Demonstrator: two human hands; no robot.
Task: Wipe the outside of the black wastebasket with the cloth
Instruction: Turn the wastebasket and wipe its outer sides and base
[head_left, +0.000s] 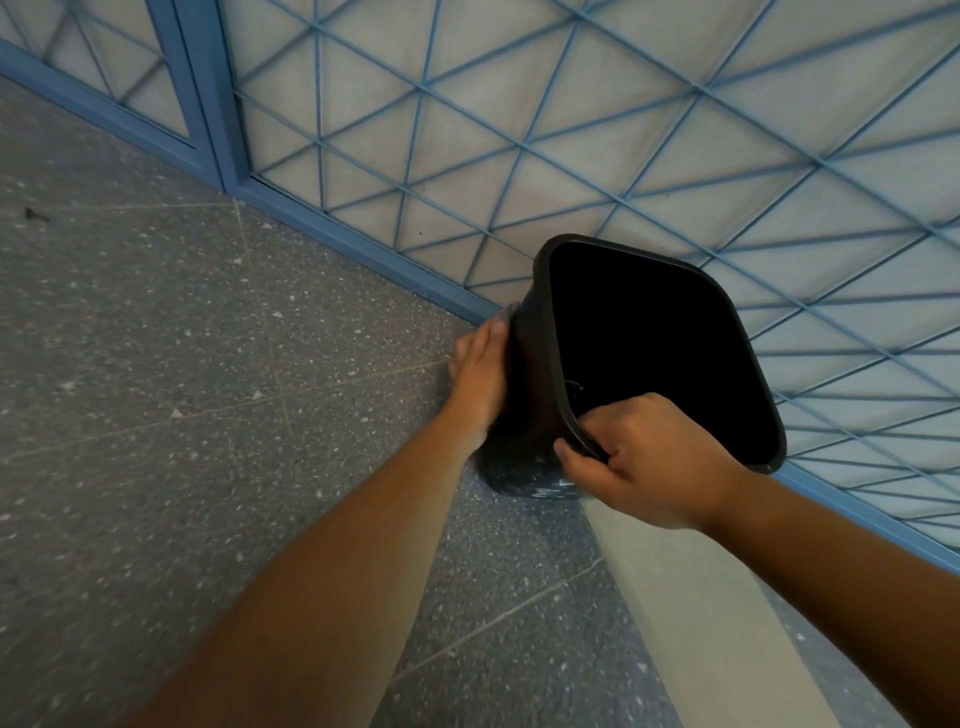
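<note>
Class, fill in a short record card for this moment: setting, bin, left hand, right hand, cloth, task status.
setting: speckled grey floor beside a blue-framed lattice panel
bin: black wastebasket, tilted, opening toward the camera
left hand: flat against the bin's outer side, fingers straight
right hand: grip curled over the near rim
cloth: only a grey edge shows by the left fingertips
task status: wiping the outside, under way

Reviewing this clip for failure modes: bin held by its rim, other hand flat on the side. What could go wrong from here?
1. The right hand grips only one corner of the wastebasket rim; sideways wiping pressure could twist it loose.
2. The left hand lies flat on the side with only a scrap of cloth showing at the fingertips, so bare skin may be wiping.
3. The bin looks tilted; its base could skid on the floor.
</note>
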